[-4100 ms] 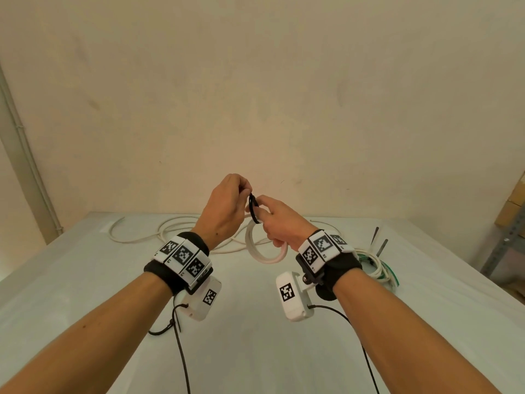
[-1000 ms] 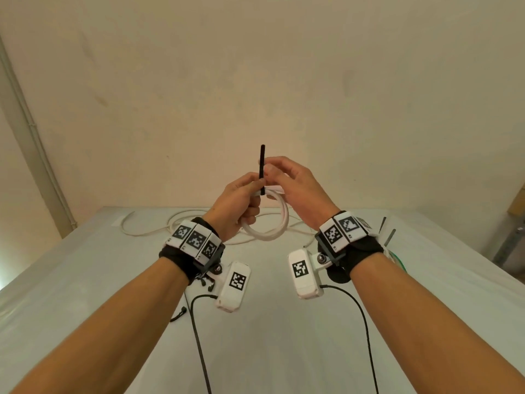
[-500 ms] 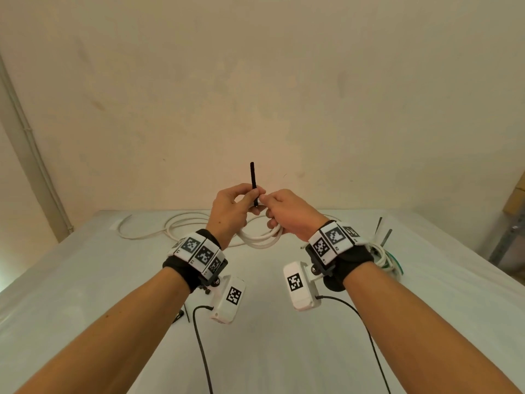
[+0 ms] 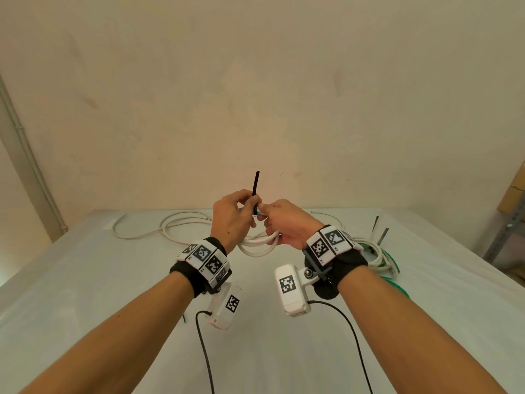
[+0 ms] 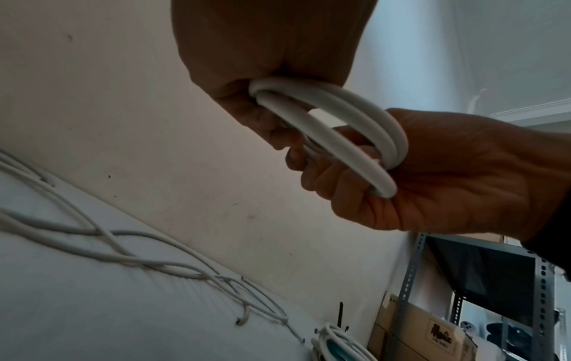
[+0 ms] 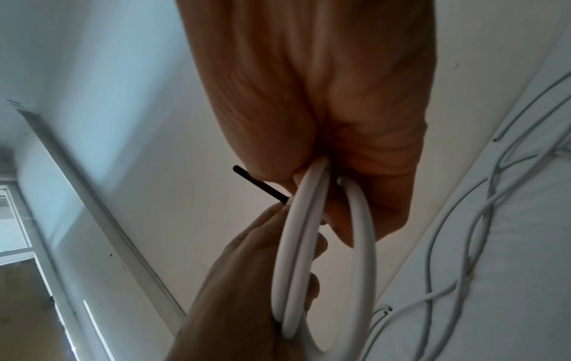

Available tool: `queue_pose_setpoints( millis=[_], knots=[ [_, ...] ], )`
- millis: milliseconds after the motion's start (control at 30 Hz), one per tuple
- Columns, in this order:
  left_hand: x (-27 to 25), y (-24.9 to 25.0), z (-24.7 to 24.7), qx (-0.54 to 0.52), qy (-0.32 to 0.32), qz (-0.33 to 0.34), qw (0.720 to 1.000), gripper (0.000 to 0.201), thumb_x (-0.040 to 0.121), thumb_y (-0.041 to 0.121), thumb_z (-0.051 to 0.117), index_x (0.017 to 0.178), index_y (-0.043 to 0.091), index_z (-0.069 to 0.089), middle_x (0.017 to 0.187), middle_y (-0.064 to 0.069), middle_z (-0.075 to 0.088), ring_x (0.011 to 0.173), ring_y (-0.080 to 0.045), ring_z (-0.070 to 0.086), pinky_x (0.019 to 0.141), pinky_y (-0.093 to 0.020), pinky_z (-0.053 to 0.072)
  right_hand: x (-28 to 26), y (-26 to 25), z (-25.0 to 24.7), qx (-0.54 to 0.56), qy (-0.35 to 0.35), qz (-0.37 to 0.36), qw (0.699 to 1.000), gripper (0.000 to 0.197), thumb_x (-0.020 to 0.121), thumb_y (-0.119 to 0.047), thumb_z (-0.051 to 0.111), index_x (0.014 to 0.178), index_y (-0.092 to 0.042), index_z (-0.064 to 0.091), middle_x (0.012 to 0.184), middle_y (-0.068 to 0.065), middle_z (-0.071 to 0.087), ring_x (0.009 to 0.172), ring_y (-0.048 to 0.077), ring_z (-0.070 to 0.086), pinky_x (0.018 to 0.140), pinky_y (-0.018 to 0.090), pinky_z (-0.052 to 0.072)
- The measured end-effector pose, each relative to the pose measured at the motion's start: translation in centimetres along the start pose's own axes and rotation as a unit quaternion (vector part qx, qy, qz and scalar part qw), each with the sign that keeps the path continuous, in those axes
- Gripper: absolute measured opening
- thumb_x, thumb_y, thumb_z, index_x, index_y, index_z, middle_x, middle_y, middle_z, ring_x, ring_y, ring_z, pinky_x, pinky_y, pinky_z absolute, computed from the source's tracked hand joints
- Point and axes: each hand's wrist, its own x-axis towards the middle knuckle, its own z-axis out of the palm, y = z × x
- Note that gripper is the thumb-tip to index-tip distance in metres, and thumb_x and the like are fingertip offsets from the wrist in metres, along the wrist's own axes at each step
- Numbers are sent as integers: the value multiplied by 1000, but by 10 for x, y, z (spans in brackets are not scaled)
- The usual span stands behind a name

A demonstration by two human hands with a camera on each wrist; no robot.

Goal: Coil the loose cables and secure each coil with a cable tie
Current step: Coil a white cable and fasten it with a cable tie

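Both hands hold a small white cable coil (image 4: 255, 245) in the air above the white table (image 4: 113, 294). A black cable tie (image 4: 255, 189) is wrapped on the coil's top, its tail sticking straight up. My left hand (image 4: 250, 206) pinches the tail between thumb and forefinger, and its lower fingers curl round the coil (image 5: 340, 114). My right hand (image 4: 264, 218) grips the coil beside the tie. In the right wrist view the tie (image 6: 259, 188) pokes out left of the coil (image 6: 296, 244). The tie's head is hidden between the fingers.
Loose white cable (image 4: 170, 226) lies looped at the table's back left. A tied bundle of white and green cables (image 4: 377, 254) with black tie tails (image 4: 382, 236) lies at the right. A metal shelf with cardboard boxes (image 4: 508, 223) stands beyond the right edge. The wall is close behind.
The tie, a loose loop four seconds ago, now sits on the coil with its tail upright. Over the last second both hands sank lower and the coil tipped flatter.
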Motion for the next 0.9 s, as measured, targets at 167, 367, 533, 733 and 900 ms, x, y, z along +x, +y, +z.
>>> queue_pose_setpoints(
  millis=[167,367,533,733,900],
  knots=[
    [5,0,-3,-11,-43,-11,999,16,100,24,65,102,16,79,101,1,75,76,-17,75,61,-24,57,1,2,-6,18,-2,-1,1000,31,110,-32,44,103,-7,62,63,-1,44,46,9,45,57,29,44],
    [9,-2,0,-47,-23,5,999,13,97,15,70,101,16,82,98,2,78,94,-15,74,86,-38,62,-2,5,-10,22,2,-1,1000,31,110,-33,44,102,-8,61,63,-2,42,43,7,44,57,29,44],
    [6,-5,8,20,4,5,1000,11,95,18,73,99,15,82,86,4,78,83,-14,74,82,-30,59,-3,15,-7,15,-9,8,1000,32,110,-35,44,105,-8,61,64,-3,42,48,8,43,57,29,44],
    [7,0,10,-15,-30,-23,999,15,95,20,73,105,14,82,87,4,79,83,-9,75,76,-14,56,-3,14,-23,-33,-15,-7,999,32,107,-34,51,120,-8,63,78,0,46,60,11,49,61,30,48],
    [4,10,9,-127,-171,-143,966,40,98,10,69,137,9,62,115,-13,76,104,-27,75,85,-34,63,0,22,-40,12,76,-56,995,19,106,-19,53,120,-9,62,81,2,52,60,11,51,56,30,46]
  ],
)
